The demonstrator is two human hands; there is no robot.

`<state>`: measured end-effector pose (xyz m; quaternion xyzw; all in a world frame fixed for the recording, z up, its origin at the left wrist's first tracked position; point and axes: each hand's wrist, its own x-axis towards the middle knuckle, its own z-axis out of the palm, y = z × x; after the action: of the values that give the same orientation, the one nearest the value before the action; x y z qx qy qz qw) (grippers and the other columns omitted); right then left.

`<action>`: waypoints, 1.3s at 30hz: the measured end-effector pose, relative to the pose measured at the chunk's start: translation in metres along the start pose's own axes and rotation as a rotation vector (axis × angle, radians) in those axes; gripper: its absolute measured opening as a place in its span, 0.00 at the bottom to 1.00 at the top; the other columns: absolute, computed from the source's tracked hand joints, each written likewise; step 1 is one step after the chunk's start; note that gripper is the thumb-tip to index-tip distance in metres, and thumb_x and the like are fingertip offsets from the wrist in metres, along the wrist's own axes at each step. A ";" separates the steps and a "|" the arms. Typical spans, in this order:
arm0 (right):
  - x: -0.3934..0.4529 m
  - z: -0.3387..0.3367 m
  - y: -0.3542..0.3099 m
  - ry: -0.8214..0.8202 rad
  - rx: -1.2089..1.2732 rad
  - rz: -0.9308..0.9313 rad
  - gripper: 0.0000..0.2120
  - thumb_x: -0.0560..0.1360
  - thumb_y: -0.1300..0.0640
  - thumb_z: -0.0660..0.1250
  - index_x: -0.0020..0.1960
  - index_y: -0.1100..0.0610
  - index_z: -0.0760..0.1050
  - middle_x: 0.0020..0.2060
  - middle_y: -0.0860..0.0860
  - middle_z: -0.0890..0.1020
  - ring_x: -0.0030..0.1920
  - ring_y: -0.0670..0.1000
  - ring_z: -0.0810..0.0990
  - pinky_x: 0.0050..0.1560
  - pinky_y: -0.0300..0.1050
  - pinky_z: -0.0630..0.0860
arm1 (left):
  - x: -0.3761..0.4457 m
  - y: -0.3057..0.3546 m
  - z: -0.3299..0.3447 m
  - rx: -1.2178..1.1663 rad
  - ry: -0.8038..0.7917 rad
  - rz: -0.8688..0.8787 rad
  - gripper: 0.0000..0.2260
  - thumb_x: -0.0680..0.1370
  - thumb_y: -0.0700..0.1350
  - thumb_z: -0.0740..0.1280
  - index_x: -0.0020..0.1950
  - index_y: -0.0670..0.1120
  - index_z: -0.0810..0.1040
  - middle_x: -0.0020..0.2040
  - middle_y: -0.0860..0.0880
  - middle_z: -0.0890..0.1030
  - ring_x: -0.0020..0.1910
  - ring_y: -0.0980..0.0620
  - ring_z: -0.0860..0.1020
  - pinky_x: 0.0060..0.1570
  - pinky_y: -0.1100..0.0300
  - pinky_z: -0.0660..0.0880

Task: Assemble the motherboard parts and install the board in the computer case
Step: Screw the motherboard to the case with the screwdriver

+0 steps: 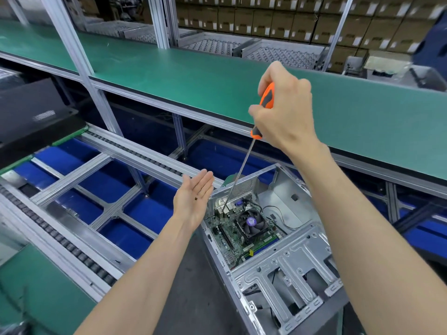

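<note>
One small dark screw [196, 199] lies in the flat left hand [193, 201]; right hand [285, 110] grips a rubbery orange screwdriver [265, 96].

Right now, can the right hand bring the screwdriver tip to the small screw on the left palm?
Probably yes. The left hand lies open, palm up, the screw uncovered. The right hand holds the screwdriver close beside it, nothing between.

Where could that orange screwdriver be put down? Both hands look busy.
Bare green shelf mat behind the right hand; grey surface left of the open metal computer case. Crowded: motherboard around the black fan.
</note>
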<state>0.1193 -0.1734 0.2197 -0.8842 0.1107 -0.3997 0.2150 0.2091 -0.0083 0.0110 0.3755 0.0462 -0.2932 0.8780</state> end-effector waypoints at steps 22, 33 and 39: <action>-0.096 0.065 0.020 -0.223 0.237 0.256 0.05 0.80 0.60 0.62 0.46 0.59 0.71 0.34 0.56 0.80 0.37 0.58 0.79 0.44 0.55 0.76 | -0.005 -0.049 0.064 0.101 0.123 -0.186 0.16 0.83 0.45 0.64 0.39 0.41 0.84 0.32 0.48 0.74 0.30 0.54 0.71 0.33 0.60 0.74; -0.094 0.059 0.021 -0.276 0.429 0.323 0.10 0.81 0.59 0.58 0.41 0.56 0.72 0.29 0.53 0.82 0.28 0.52 0.81 0.34 0.50 0.79 | -0.017 -0.051 0.045 -0.538 -0.143 -0.271 0.34 0.85 0.59 0.49 0.63 0.28 0.73 0.61 0.32 0.79 0.57 0.38 0.80 0.43 0.43 0.83; -0.102 0.064 0.020 -0.275 0.445 0.348 0.11 0.81 0.59 0.58 0.41 0.55 0.72 0.28 0.51 0.81 0.28 0.50 0.82 0.32 0.47 0.79 | -0.019 -0.045 0.051 -0.474 -0.174 -0.265 0.32 0.86 0.56 0.49 0.53 0.32 0.83 0.57 0.36 0.82 0.53 0.41 0.84 0.43 0.51 0.82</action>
<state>0.1002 -0.1350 0.1051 -0.8289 0.1399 -0.2482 0.4814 0.1613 -0.0588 0.0248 0.1237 0.0865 -0.4175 0.8960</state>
